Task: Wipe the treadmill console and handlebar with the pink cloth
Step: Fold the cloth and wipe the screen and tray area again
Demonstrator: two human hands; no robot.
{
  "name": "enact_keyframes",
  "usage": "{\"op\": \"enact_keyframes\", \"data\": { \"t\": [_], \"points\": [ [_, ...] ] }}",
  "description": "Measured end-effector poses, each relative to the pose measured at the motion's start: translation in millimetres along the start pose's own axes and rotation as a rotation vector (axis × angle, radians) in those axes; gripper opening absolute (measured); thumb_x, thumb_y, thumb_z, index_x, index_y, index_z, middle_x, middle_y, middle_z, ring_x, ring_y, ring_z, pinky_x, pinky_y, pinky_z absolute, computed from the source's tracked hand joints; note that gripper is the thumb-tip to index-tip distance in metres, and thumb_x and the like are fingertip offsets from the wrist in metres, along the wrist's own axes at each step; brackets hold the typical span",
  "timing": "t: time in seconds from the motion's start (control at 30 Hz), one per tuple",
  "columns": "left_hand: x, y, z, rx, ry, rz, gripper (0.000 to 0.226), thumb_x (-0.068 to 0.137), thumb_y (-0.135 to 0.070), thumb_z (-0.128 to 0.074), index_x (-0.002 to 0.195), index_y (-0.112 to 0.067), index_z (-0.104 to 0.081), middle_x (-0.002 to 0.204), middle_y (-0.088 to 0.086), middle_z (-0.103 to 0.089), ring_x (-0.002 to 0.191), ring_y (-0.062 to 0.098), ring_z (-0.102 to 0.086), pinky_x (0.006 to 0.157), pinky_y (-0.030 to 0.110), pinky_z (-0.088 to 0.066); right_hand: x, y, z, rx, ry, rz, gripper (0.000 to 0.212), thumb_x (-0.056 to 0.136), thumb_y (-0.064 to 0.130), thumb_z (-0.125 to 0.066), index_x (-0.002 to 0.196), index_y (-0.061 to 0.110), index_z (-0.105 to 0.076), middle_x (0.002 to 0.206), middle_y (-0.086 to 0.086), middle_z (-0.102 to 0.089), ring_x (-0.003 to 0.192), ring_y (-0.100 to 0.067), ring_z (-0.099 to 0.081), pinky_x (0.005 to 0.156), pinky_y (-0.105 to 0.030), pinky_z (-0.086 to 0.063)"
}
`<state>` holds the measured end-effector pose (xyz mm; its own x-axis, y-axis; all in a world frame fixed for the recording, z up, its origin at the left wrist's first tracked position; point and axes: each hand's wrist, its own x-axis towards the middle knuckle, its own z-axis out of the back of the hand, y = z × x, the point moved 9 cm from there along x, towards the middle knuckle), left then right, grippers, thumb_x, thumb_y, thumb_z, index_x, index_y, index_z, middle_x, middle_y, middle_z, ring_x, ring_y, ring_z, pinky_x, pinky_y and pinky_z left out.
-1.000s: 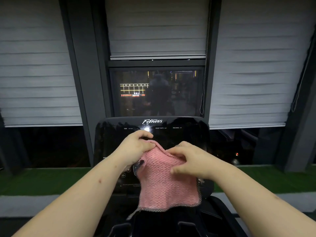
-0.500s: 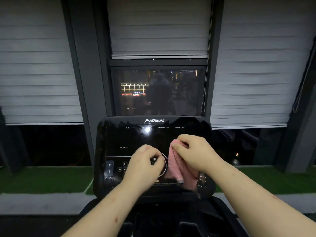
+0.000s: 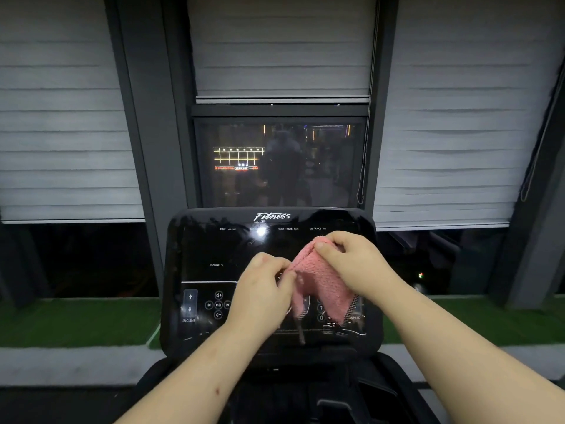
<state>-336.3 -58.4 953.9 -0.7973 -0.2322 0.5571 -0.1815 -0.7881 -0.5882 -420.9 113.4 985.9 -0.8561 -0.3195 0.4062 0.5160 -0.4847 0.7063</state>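
The glossy black treadmill console [image 3: 211, 255] stands straight ahead, with "Fitness" printed along its top and lit button symbols at the lower left. In front of its right half hangs the pink cloth [image 3: 321, 283], bunched and draped. My right hand [image 3: 351, 264] grips the cloth's top, thumb and fingers curled round it. My left hand [image 3: 263, 289] pinches the cloth's left edge with its fingertips. The cloth's lower corner, with a dark trim, dangles over the speed keys. The handlebar is dark and hard to make out below the console.
Behind the console is a dark window [image 3: 278, 163] with reflections and distant lights, flanked by grey blinds [image 3: 67, 133] and dark frame posts [image 3: 146, 117]. A strip of green turf [image 3: 76, 319] runs along the floor. A blind cord [image 3: 363, 148] hangs right of the window.
The spread cloth was gathered into my right hand. My left hand let go, then came back and now pinches the cloth's left edge, pulling it out a little.
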Motion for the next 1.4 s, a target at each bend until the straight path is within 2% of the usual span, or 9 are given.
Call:
{"op": "enact_keyframes", "data": {
  "t": [0.17,0.33,0.43,0.6,0.8,0.9,1.13,1.3,1.4],
  "points": [
    [20.8,11.8,19.8,-0.045,-0.027,0.082,0.018,0.101,-0.023,-0.061,0.098,-0.030,-0.076,0.099,-0.016,-0.064,0.095,0.001,-0.057,0.085,0.019,-0.037,-3.0,-5.4,4.8,-0.128,0.122,0.025,0.030,0.096,0.044,-0.068,0.125,0.050,-0.065,0.101,0.019,-0.062,0.101,-0.002,-0.058,0.090,-0.025,-0.045],
    [33.0,17.6,17.9,-0.071,0.041,0.122,0.021,0.105,-0.025,-0.054,0.091,-0.033,-0.067,0.090,-0.013,-0.068,0.086,0.001,-0.060,0.069,0.017,-0.041,-6.4,-12.9,-17.0,-0.331,0.363,0.069,0.008,0.090,0.051,-0.073,0.093,0.045,-0.069,0.101,0.015,-0.061,0.096,-0.003,-0.059,0.092,-0.032,-0.051],
    [37.1,20.7,16.4,-0.073,0.055,0.119,0.023,0.107,-0.025,-0.051,0.091,-0.034,-0.065,0.091,-0.011,-0.067,0.085,0.005,-0.060,0.068,0.020,-0.044,-3.3,-21.3,-20.7,-0.404,0.384,0.093,0.016,0.091,0.051,-0.071,0.082,0.038,-0.067,0.101,0.010,-0.059,0.094,-0.009,-0.059,0.091,-0.037,-0.052],
    [43.9,31.6,6.6,-0.084,0.105,0.131,0.022,0.108,-0.028,-0.050,0.095,-0.035,-0.066,0.095,-0.013,-0.066,0.088,0.006,-0.061,0.074,0.033,-0.055,0.4,-39.5,-16.1,0.057,0.352,-0.006,0.027,0.083,0.046,-0.066,0.074,0.020,-0.063,0.078,0.009,-0.062,0.075,-0.015,-0.061,0.076,-0.040,-0.048],
    [56.5,38.4,-14.2,-0.030,0.122,0.118,0.016,0.107,-0.029,-0.054,0.100,-0.034,-0.068,0.098,-0.016,-0.066,0.093,0.000,-0.058,0.075,0.017,-0.044,-4.9,-68.3,-35.0,0.715,0.285,-0.238,0.022,0.083,0.028,-0.071,0.089,0.006,-0.071,0.092,-0.013,-0.070,0.083,-0.025,-0.068,0.078,-0.040,-0.049],
    [63.1,42.5,-24.1,0.032,0.108,0.097,0.009,0.105,-0.030,-0.058,0.105,-0.034,-0.066,0.101,-0.018,-0.063,0.092,-0.002,-0.057,0.074,0.015,-0.044,-1.4,-82.7,-33.9,0.778,0.143,-0.301,0.019,0.098,0.019,-0.063,0.104,0.005,-0.075,0.100,-0.013,-0.075,0.089,-0.025,-0.071,0.081,-0.040,-0.053],
    [76.4,54.3,-30.0,0.095,0.073,0.086,0.029,0.104,-0.028,-0.056,0.132,-0.027,-0.059,0.110,-0.016,-0.056,0.088,0.002,-0.060,0.072,0.011,-0.043,30.7,-97.2,-10.7,0.699,-0.105,-0.262,0.022,0.103,0.025,-0.057,0.098,0.021,-0.078,0.107,-0.008,-0.074,0.104,-0.027,-0.067,0.087,-0.043,-0.051],
    [84.7,69.1,-27.0,0.221,0.064,0.039,0.043,0.103,-0.031,-0.055,0.145,-0.025,-0.052,0.141,-0.008,-0.050,0.132,0.012,-0.046,0.109,0.029,-0.042,55.6,-96.0,-30.6,0.534,-0.063,-0.324,0.021,0.096,0.047,-0.055,0.101,0.035,-0.071,0.089,0.008,-0.069,0.082,-0.018,-0.063,0.073,-0.037,-0.049],
    [86.9,79.1,-22.4,0.348,0.068,0.030,0.054,0.102,-0.035,-0.052,0.155,-0.027,-0.041,0.156,-0.004,-0.039,0.146,0.018,-0.030,0.121,0.040,-0.031,64.8,-95.2,-62.1,0.457,0.093,-0.338,0.039,0.088,0.029,-0.053,0.123,0.040,-0.065,0.100,0.001,-0.070,0.085,-0.015,-0.064,0.079,-0.036,-0.053]
  ]
}}
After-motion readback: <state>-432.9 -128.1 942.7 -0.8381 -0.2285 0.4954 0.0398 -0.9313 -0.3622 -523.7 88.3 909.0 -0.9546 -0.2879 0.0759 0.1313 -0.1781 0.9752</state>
